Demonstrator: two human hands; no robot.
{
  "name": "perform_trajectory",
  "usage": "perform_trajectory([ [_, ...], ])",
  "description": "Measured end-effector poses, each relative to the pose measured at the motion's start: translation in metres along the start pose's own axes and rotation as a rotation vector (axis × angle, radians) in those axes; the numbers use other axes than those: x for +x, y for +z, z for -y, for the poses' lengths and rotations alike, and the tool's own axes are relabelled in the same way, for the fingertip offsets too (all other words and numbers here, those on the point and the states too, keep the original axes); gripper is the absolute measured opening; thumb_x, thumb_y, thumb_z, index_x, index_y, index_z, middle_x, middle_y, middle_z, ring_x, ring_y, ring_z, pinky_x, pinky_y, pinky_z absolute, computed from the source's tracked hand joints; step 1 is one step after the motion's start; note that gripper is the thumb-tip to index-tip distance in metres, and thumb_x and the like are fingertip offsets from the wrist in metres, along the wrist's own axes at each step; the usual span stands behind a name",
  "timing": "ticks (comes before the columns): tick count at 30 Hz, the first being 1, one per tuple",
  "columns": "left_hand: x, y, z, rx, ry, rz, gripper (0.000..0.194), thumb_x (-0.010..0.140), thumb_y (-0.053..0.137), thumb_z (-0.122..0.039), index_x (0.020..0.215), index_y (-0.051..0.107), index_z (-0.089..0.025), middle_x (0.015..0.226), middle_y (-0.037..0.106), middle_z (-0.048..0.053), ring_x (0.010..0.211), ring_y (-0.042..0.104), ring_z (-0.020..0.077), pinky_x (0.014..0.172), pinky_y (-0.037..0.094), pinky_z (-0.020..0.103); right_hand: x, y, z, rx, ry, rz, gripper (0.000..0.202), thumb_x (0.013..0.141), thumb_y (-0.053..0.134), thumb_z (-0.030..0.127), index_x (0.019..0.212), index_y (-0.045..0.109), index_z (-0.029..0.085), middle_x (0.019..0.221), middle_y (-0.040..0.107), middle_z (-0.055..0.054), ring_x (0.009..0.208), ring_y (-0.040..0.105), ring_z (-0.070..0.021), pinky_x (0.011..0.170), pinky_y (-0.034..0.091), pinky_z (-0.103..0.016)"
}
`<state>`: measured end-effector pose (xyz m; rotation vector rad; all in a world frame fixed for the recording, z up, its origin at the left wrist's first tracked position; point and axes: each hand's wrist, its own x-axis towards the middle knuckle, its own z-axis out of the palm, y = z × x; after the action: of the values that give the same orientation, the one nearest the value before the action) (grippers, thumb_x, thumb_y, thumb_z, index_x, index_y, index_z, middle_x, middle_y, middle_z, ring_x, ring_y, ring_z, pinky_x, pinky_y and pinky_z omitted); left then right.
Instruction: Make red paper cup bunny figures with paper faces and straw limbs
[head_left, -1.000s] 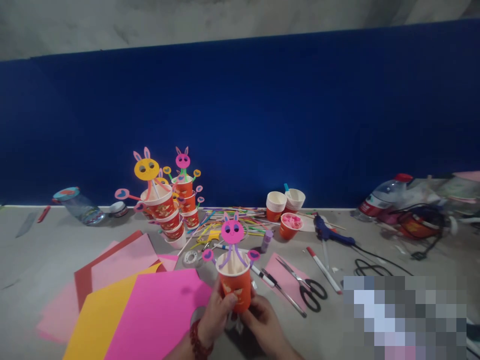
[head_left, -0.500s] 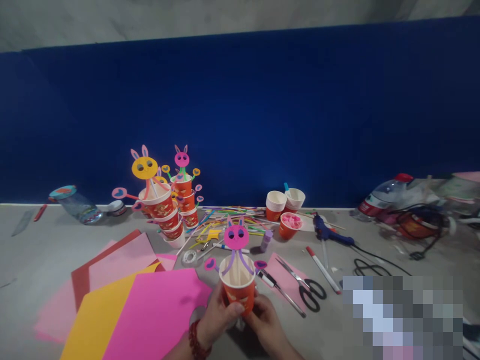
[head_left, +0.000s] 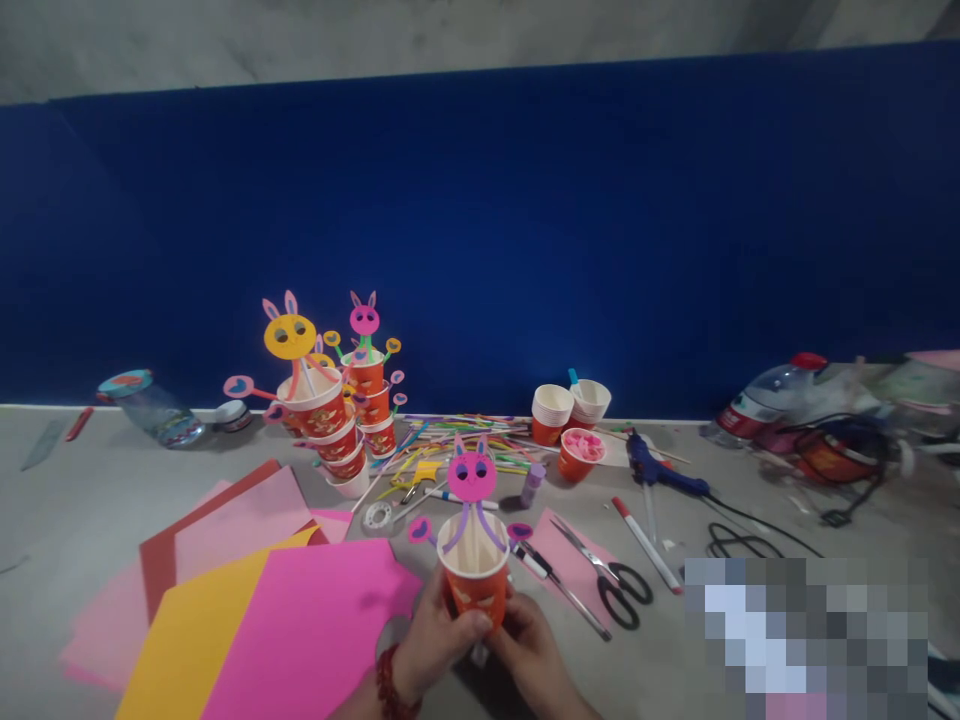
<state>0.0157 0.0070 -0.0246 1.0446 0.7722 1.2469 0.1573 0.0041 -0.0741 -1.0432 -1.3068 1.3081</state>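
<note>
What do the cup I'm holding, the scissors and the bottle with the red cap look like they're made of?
The cup: probably coated paper, judging by its pale inside, rolled rim and printed orange outside.
The scissors: shiny metal blades, likely steel; black handles, probably matt plastic.
The bottle: clear, glossy, likely plastic, since it is see-through with a moulded-looking red cap.

dim grey light, soft shadow below the hands, slight overall blur, smeared right edge, pixelated lower-right patch
</note>
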Motion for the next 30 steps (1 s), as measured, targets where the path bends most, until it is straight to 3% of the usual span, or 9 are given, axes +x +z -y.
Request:
perform_trajectory([
  [11,-0.001,-0.005,0.010,-0.038,-0.009,-0.031,0.067,0.066,0.083,-0.064,0.109,0.067,-0.015,0.097,0.075,0.015,0.092,0.071,0.0304,0.086,0.055,0.042,0.002,0.004,0.013,0.072,-0.032,0.033,0.049,0.072,0.075,0.070,0.072,0.080,0.021,0.071,0.077,-0.010,0.068,0.070,-0.0247,0.068,0.057,-0.034],
  [19,-0.001,-0.002,0.004,-0.042,-0.009,0.004,0.063,0.071,0.078,-0.065,0.108,0.067,-0.015,0.093,0.075,0.013,0.086,0.070,0.0267,0.083,0.055,0.040,0.002,0.002,0.013,0.058,-0.016,0.069,0.043,0.074,0.077,0.063,0.078,0.081,0.020,0.076,0.077,-0.010,0.069,0.070,-0.0246,0.066,0.056,-0.033],
  [30,-0.003,-0.010,0.014,-0.050,-0.038,-0.001,0.066,0.068,0.081,-0.063,0.111,0.066,-0.015,0.094,0.075,0.014,0.087,0.071,0.0279,0.080,0.055,0.038,0.002,0.005,0.010,0.105,0.007,0.095,0.044,0.074,0.077,0.064,0.081,0.078,0.020,0.074,0.075,-0.007,0.065,0.066,-0.0213,0.064,0.055,-0.031],
])
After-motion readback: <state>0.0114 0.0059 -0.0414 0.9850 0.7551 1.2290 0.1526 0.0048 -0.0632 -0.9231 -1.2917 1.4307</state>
